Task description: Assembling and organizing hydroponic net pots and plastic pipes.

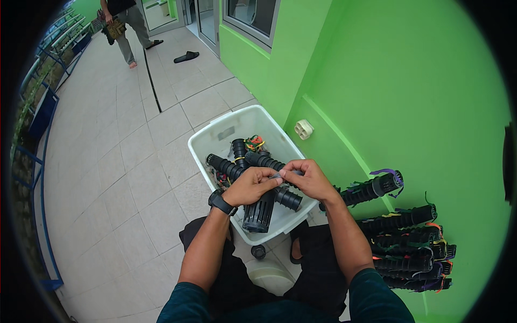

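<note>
Over a white plastic bin point(269, 119), my left hand point(249, 185) and my right hand point(311, 180) come close together, fingertips pinched. Between them shows a small grey strip point(278, 175); the fingers cover most of it, and what it is made of is unclear. Below the hands, several black ribbed tubes point(225, 166) lie crosswise in the bin. A wider slotted black cylinder point(258, 216) leans under my left hand. A bundle of orange, green and red strips point(254, 143) sits among the tubes. My left wrist wears a black watch point(221, 201).
Several black tubes with coloured ties point(409, 218) are stacked along the green wall point(409, 97) at right. A white socket point(304, 129) is on the wall. A black cap point(258, 252) lies before the bin. Far off, a person point(129, 27) stands near a sandal point(186, 57).
</note>
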A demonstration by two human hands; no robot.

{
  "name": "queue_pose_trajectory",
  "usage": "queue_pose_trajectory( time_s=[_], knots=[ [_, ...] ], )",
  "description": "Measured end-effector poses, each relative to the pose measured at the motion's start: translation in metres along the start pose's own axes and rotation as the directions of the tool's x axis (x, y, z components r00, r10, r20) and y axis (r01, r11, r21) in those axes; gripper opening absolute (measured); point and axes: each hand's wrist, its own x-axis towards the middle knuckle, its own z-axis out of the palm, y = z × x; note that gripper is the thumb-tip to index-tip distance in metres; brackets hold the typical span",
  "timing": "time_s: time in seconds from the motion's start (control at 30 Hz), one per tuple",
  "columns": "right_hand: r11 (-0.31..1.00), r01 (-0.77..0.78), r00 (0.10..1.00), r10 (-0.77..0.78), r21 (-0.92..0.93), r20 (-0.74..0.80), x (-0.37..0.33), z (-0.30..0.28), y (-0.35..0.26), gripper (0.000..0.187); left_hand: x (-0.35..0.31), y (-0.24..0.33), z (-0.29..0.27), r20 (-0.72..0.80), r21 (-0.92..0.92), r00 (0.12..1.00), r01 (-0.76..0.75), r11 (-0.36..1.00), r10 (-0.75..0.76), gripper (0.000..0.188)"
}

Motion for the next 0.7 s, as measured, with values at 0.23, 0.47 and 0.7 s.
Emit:
queue_pose_trajectory(
  time_s=[0.23, 0.47, 0.7],
  knots=[
    [0.985, 0.168, 0.981, -0.172, -0.052, -0.086, 0.008, -0.044, 0.026, 0.017, 0.006, 0.0, -0.018, 0.006, 0.049, 0.998, 0.07, 0.996, -0.07, 0.025],
    [0.99, 0.122, 0.965, -0.134, -0.067, -0.225, 0.003, -0.091, 0.043, 0.016, 0.009, 0.009, -0.034, -0.064, 0.041, 0.987, 0.148, 0.988, -0.145, 0.024],
    [0.982, 0.188, 0.982, -0.189, 0.012, 0.023, 0.012, -0.03, 0.026, 0.046, 0.026, 0.007, -0.02, 0.01, 0.096, 0.982, 0.185, 0.978, -0.187, 0.022]
  ],
)
